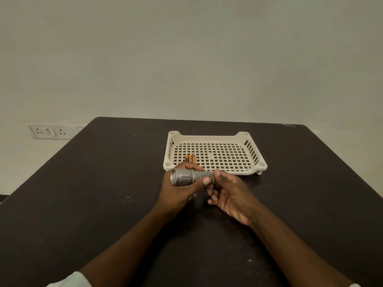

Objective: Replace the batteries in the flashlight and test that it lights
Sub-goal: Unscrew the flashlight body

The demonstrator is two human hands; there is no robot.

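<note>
A: Starting at the left, what is the left hand (178, 188) doing?

B: It is wrapped around the wide head end of the silver flashlight (191, 177), thumb lying along the barrel. The flashlight is lifted off the dark worktop (103, 183), lying level, lens pointing away to the left of that hand.

A: And the right hand (230, 195)?

B: Its thumb and forefinger pinch the tail end of the barrel; the other fingers curl loosely underneath.

A: What is in the container?

B: Just beyond both hands sits a cream perforated tray (259, 165). Three batteries (190, 158) lie side by side in its near-left corner, directly behind the left hand's fingers, with copper-coloured tops. The rest of the tray floor is bare grid.

A: Any writing to read?

B: The batteries are too small to make out a label, and the flashlight shows no legible marking.
</note>
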